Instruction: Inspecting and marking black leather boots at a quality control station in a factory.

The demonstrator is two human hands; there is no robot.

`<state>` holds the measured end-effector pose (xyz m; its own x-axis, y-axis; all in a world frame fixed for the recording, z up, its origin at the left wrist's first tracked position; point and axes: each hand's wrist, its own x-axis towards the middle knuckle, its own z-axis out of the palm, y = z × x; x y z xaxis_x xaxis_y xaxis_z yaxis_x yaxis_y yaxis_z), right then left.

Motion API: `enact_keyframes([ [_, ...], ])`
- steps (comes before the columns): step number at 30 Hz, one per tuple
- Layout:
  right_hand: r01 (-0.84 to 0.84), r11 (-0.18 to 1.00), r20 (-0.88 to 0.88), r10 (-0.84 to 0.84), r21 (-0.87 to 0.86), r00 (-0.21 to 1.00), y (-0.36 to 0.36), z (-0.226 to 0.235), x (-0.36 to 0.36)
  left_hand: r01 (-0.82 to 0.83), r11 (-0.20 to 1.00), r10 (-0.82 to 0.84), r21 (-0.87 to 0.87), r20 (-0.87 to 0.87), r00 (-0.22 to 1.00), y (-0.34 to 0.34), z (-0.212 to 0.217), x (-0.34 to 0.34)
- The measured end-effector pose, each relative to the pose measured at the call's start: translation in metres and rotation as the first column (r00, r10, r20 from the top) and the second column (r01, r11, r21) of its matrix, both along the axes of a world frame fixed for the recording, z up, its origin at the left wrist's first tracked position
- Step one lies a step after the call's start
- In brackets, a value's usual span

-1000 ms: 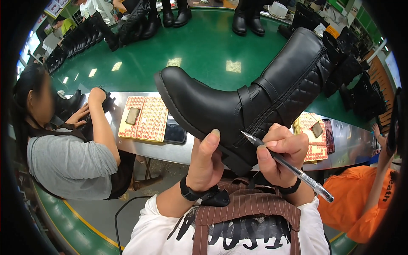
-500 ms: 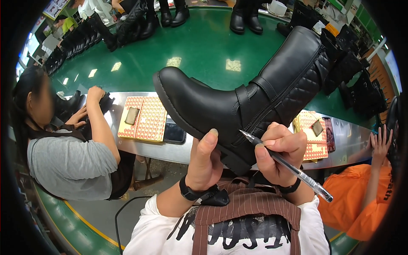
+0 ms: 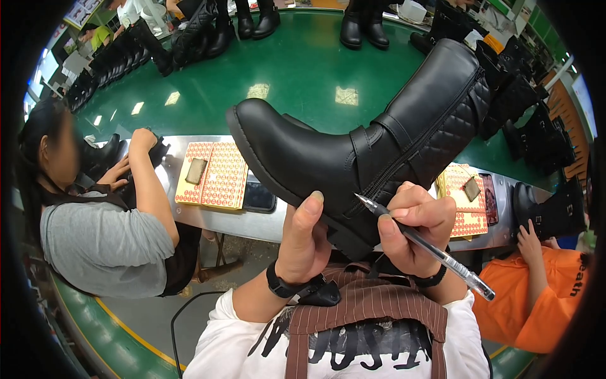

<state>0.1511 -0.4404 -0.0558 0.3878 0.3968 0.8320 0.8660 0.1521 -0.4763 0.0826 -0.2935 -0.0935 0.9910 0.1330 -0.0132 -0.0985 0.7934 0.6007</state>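
A tall black boot (image 3: 303, 148) with straps, a side zipper and a quilted back panel lies tilted in front of me, toe to the left and shaft rising to the upper right. My left hand (image 3: 304, 243) grips it from below near the heel, thumb up against its side. In my right hand (image 3: 416, 224) is a clear pen (image 3: 442, 256), pinched between thumb and fingers. Its tip points at the boot near the lower end of the zipper; whether it touches, I cannot tell. The curled fingers of that hand are close to the heel.
Behind the boot runs a green conveyor (image 3: 297, 82) with several black boots. On the metal ledge (image 3: 230, 221) lie sticker sheet stacks (image 3: 214, 177), (image 3: 457, 183) and a phone (image 3: 259, 197). A co-worker in grey (image 3: 110, 240) sits left; one in orange (image 3: 530, 297) sits right, handling a boot (image 3: 555, 211).
My hands, the pen and my boot stay nearly still. At the right, the co-worker's hand has lowered, and a black boot now stands on the ledge beside it.
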Motion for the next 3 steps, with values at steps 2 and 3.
enact_keyframes([
  [2, -0.001, 1.0, 0.025, 0.0, 0.019, 1.0, 0.0015, -0.0008, 0.0013, 0.007, 1.0, -0.007, 0.0, -0.005, 1.0, 0.0004, -0.0002, -0.0004],
  [3, 0.001, 1.0, 0.016, -0.001, 0.013, 1.0, 0.0009, -0.0003, 0.0009, 0.008, 1.0, -0.008, -0.002, -0.004, 1.0, 0.0003, -0.0003, 0.0001],
])
